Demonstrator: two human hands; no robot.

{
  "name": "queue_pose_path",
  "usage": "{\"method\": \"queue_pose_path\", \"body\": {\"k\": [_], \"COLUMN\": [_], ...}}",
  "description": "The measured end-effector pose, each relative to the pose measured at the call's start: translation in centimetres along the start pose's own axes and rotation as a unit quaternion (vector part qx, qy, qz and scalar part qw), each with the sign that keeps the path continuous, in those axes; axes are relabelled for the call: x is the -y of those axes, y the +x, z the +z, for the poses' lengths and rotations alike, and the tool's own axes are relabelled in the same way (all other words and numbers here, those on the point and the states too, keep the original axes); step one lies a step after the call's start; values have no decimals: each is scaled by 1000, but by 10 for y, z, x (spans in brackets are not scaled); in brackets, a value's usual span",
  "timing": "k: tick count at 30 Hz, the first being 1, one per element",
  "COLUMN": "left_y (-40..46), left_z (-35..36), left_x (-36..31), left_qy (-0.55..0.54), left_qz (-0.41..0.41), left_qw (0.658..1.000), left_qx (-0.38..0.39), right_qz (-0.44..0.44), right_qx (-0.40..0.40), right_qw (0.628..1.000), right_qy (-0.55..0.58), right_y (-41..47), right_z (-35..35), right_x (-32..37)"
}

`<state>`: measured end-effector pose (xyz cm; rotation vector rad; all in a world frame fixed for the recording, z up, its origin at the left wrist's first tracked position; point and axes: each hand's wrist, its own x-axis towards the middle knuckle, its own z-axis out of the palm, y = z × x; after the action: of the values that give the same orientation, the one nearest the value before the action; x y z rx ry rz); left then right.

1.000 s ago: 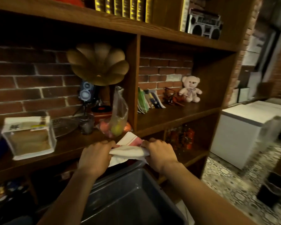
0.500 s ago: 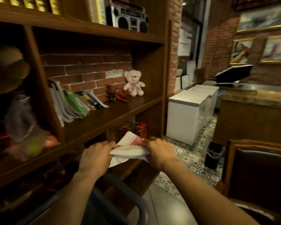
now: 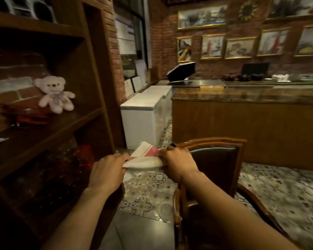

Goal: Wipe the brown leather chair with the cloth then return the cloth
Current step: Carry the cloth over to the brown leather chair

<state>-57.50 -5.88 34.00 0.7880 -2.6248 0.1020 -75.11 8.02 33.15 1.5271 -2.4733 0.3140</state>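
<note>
Head view: at lower centre of the frame, the left hand (image 3: 107, 170) and right hand (image 3: 177, 164) each pinch one end of the folded white cloth (image 3: 143, 157) with a red stripe, held in the air between them. The brown leather chair (image 3: 215, 159) stands just right of the hands, with the wooden shelf (image 3: 49, 127) at left.

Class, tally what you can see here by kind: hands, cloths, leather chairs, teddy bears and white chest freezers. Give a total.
Hands: 2, left hand and right hand
Cloth: 1
Leather chair: 1
Teddy bear: 1
White chest freezers: 2
Total: 7
</note>
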Motion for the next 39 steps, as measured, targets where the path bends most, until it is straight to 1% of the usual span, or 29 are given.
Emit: {"method": "queue_pose_path", "body": {"k": [5,10,14,19,23,28,33,39], "left_y": [33,57,72,93,104,95,64,24], "left_z": [36,66,85,104,126,173,237,307], "left_x": [-52,-83,-95,-90,-80,-70,-67,-77], "left_qy": [-29,-81,-114,-146,-166,-178,-160,-152], "left_qz": [64,122,158,180,204,211,209,211], "left_qw": [997,989,980,972,964,958,956,948], "left_qx": [11,28,34,35,47,79,126,181], "right_qz": [58,115,142,126,130,148,160,178], "right_qx": [25,33,29,64,62,102,131,167], "right_qw": [998,992,989,990,989,983,978,969], "right_qy": [24,35,22,12,-22,-25,12,24], "right_y": [-21,-40,-47,-36,-28,-33,-52,-91], "right_z": [6,15,26,35,53,97,159,232], "right_x": [-62,-93,-105,-103,-97,-96,-102,-111]}}
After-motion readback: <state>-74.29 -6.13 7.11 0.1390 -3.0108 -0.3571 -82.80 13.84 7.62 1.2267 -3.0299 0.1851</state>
